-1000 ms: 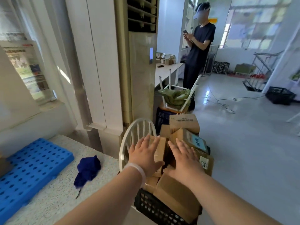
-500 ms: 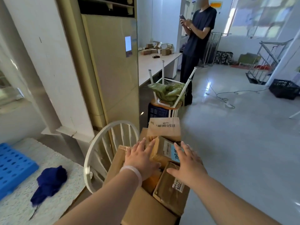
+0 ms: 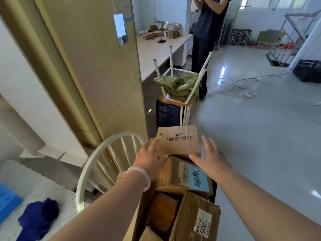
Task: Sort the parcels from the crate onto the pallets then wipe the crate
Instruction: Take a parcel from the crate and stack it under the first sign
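A heap of brown cardboard parcels fills the lower middle of the head view, hiding the crate beneath. Farthest away lies a printed carton (image 3: 179, 142). My left hand (image 3: 150, 156), a pale bangle on its wrist, reaches to that carton's left edge with fingers spread. My right hand (image 3: 211, 156) hovers at the carton's right side, fingers straight, holding nothing. Below the hands lies a parcel with a blue label (image 3: 188, 174), and nearer me a box marked 705 (image 3: 199, 218). A blue pallet corner (image 3: 7, 200) shows at the far left.
A dark blue cloth (image 3: 39, 217) lies on the speckled mat at lower left. A white chair back (image 3: 104, 164) stands left of the parcels. Behind them are an upturned white stool with green sacking (image 3: 180, 84), a tall beige cabinet (image 3: 97, 66), a person (image 3: 207, 32), and a floor cable (image 3: 243, 84).
Both hands have left the nearer parcels and stretched forward to the sides of the far printed carton. The view has swung right, pushing the pallet and cloth towards the left edge.
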### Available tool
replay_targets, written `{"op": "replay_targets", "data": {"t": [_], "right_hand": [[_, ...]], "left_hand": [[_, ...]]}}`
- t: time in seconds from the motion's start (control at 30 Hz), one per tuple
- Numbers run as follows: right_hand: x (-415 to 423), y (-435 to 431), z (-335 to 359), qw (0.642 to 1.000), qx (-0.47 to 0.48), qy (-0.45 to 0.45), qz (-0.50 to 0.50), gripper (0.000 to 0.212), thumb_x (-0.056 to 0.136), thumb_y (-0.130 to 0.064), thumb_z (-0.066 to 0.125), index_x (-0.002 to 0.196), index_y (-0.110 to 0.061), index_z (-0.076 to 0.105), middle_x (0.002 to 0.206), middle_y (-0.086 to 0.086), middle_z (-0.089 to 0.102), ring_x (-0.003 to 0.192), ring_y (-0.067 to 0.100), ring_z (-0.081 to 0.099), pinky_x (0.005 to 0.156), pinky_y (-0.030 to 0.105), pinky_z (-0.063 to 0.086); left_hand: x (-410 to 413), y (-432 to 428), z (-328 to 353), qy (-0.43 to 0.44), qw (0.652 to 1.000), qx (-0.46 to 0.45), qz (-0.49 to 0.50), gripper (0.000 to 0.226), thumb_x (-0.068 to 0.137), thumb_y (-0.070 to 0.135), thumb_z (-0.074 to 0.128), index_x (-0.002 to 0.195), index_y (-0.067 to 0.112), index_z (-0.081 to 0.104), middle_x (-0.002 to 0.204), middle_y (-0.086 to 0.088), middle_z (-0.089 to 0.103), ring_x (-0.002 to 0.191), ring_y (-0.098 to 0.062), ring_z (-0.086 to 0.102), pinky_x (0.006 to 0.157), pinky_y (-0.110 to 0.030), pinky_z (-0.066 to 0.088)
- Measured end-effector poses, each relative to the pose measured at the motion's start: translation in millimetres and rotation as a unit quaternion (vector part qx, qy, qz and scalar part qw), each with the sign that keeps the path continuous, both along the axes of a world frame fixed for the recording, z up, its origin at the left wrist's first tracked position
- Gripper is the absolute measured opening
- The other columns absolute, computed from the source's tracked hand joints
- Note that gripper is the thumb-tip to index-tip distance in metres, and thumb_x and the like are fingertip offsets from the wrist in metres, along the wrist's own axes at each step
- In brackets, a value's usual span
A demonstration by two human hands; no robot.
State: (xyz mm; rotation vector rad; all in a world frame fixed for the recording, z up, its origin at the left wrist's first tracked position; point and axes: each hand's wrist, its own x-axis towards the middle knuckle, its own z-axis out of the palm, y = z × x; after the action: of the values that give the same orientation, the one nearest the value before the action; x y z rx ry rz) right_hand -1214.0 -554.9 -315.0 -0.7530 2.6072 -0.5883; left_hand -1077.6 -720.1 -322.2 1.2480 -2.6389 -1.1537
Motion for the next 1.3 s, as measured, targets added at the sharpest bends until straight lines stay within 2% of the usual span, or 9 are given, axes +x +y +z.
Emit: {"op": "replay_targets", "data": {"t": [0.17,0.43,0.6,0.83,0.93,1.03,1.1,1.2,1.3], "right_hand": [[-28,-40,-11,0.998,-0.027,-0.049,-0.039,0.099,0.087,-0.056,0.062,0.156,-0.035,-0.006,0.166,-0.003,0.0,0.152,0.024,0.006,0.119,0.051,0.016],[-41,-71,-37,0.966,-0.105,-0.168,-0.166,0.099,0.089,-0.044,0.067,0.157,-0.032,-0.003,0.157,0.004,0.031,0.14,0.031,0.037,0.11,0.05,0.035],[-40,-71,-30,0.961,-0.147,-0.152,-0.177,0.099,0.084,-0.038,0.075,0.157,-0.028,0.009,0.148,0.003,0.043,0.133,0.026,0.044,0.105,0.045,0.041],[-29,-55,5,0.962,-0.195,-0.108,-0.154,0.103,0.075,-0.024,0.084,0.155,-0.029,0.018,0.141,0.007,0.039,0.134,0.027,0.04,0.107,0.044,0.039],[-19,-43,24,0.957,-0.223,-0.106,-0.15,0.092,0.079,-0.032,0.081,0.151,-0.029,0.025,0.137,0.007,0.039,0.129,0.028,0.043,0.102,0.043,0.042],[-11,-30,37,0.942,-0.266,-0.124,-0.163,0.083,0.08,-0.048,0.074,0.147,-0.03,0.027,0.14,0.005,0.039,0.125,0.03,0.047,0.096,0.045,0.047],[-7,-21,43,0.93,-0.297,-0.138,-0.165,0.076,0.08,-0.061,0.067,0.139,-0.032,0.03,0.14,0.006,0.042,0.118,0.029,0.053,0.088,0.045,0.053],[0,-10,53,0.91,-0.351,-0.141,-0.17,0.057,0.086,-0.067,0.052,0.128,-0.032,0.036,0.137,0.005,0.045,0.111,0.025,0.054,0.075,0.035,0.049],[7,0,64,0.905,-0.371,-0.142,-0.15,0.077,0.076,-0.085,0.041,0.131,-0.031,0.045,0.133,0.004,0.049,0.115,0.025,0.053,0.088,0.041,0.049]], "left_hand": [[-37,-37,-21,-0.01,1.0,0.02,-0.018,0.081,0.092,0.048,0.06,0.153,0.047,0.007,0.164,0.01,0.009,0.149,-0.028,0.02,0.115,-0.058,0.03],[-69,-56,-48,0.006,0.992,0.127,-0.021,0.083,0.095,0.041,0.059,0.154,0.046,0.0,0.153,0.002,0.037,0.13,-0.024,0.048,0.107,-0.046,0.045],[-67,-53,-41,0.051,0.991,0.124,-0.006,0.09,0.095,0.031,0.062,0.154,0.046,-0.005,0.152,0.002,0.039,0.13,-0.023,0.049,0.102,-0.041,0.049],[-54,-45,-7,0.124,0.986,0.11,0.0,0.124,0.075,0.022,0.081,0.152,0.046,-0.013,0.151,0.003,0.031,0.138,-0.022,0.036,0.109,-0.05,0.043],[-47,-33,8,0.16,0.984,0.08,0.02,0.117,0.07,0.023,0.084,0.153,0.043,0.004,0.147,0.001,0.032,0.136,-0.02,0.037,0.109,-0.049,0.043],[-39,-20,23,0.234,0.965,0.112,0.042,0.094,0.069,0.03,0.086,0.135,0.051,0.021,0.143,0.0,0.039,0.13,-0.019,0.045,0.107,-0.046,0.046],[-34,-8,35,0.267,0.951,0.14,0.063,0.084,0.065,0.05,0.085,0.124,0.049,0.025,0.139,0.001,0.043,0.123,-0.018,0.05,0.103,-0.044,0.05],[-27,12,52,0.314,0.926,0.162,0.131,0.069,0.07,0.074,0.065,0.123,0.042,0.034,0.135,0.0,0.047,0.115,-0.018,0.053,0.096,-0.04,0.05],[-24,25,63,0.332,0.908,0.172,0.186,0.063,0.087,0.066,0.054,0.14,0.035,0.041,0.134,0.008,0.036,0.12,-0.018,0.044,0.103,-0.039,0.041]]}}
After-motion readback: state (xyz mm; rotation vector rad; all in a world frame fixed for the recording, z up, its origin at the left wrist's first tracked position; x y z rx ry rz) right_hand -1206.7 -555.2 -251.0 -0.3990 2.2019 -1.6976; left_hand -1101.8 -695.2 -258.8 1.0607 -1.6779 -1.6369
